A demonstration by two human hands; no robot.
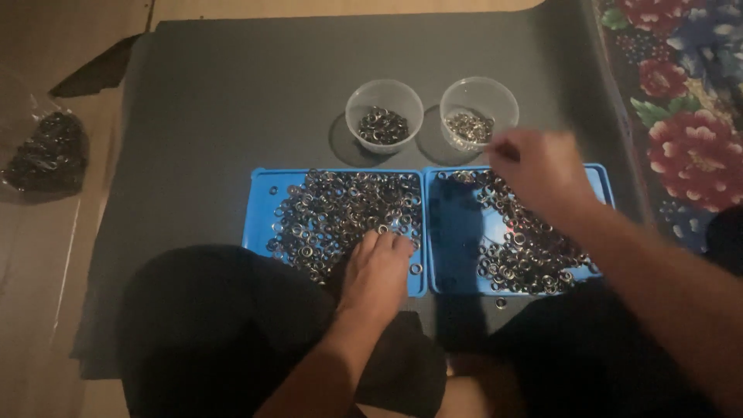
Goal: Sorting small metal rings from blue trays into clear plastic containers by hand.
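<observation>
left hand (377, 267) flat, fingers spread on rings in left blue tray (263, 186) | right hand (542, 172) raised near right cup (479, 112), fingertips pinched, what they hold too small to tell | right blue tray (600, 182) half bare | left cup (384, 114) and right cup each hold few rings; most remain in trays | bag (46, 151) far left on mat (232, 93)

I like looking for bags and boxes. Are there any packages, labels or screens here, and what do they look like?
Clear plastic bag: far left on the floor beside the dark mat, crumpled and lumpy, full of small dark rings.
No labels, signs or screens show.
The two clear round cups and two blue trays are open holders, not packages.
</observation>
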